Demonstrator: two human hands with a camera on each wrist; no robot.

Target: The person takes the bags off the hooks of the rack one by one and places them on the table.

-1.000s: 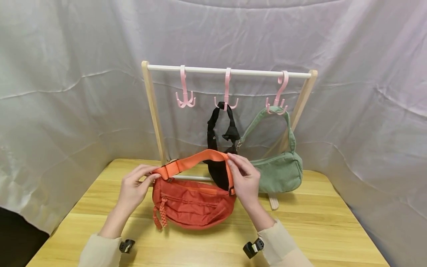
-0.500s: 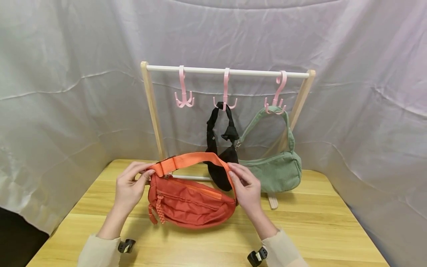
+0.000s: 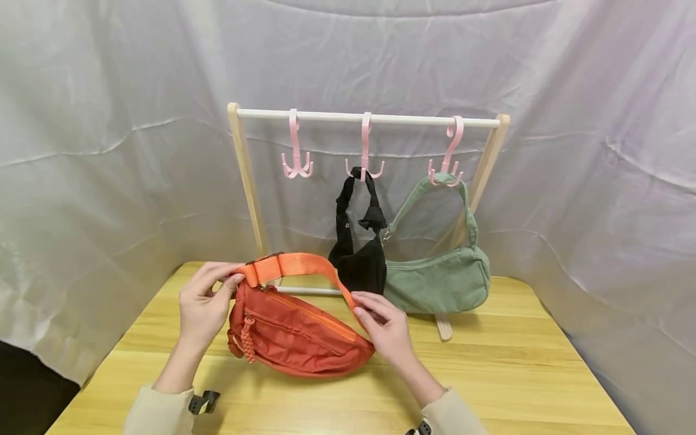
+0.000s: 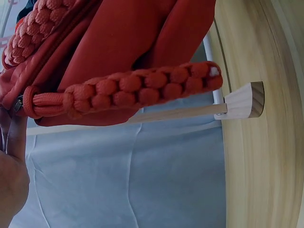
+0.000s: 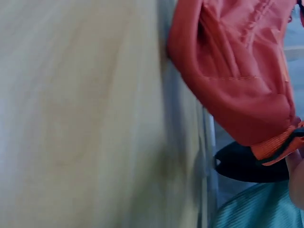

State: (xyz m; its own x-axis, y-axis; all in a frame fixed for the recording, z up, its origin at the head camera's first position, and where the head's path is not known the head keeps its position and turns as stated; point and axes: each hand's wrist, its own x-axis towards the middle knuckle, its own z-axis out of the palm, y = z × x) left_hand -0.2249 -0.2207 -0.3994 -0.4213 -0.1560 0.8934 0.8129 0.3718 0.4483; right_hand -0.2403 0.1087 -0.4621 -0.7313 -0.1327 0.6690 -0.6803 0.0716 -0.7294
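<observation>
A red waist bag (image 3: 299,338) with a bright orange strap (image 3: 304,264) is held up in front of the rack, its right end tilted lower. My left hand (image 3: 205,302) pinches the strap's left end between thumb and fingers, near the bag's corner. My right hand (image 3: 386,329) pinches the strap on its right side, just above the bag's right end. Braided zipper pulls (image 4: 142,89) dangle from the bag in the left wrist view. The right wrist view shows the bag's red end (image 5: 232,71) and only the edge of the right hand.
Behind the bag stands a wooden rack with a white bar (image 3: 326,116). Pink hooks hang from it; the left hook (image 3: 297,163) carries nothing. A black bag (image 3: 361,266) hangs from the middle one, a green corduroy bag (image 3: 440,281) from the right one. Wooden table (image 3: 522,362) below.
The red bag and both hands have shifted left, and the bag's right end has tipped downward. My right hand has slid lower. The black bag has swung slightly.
</observation>
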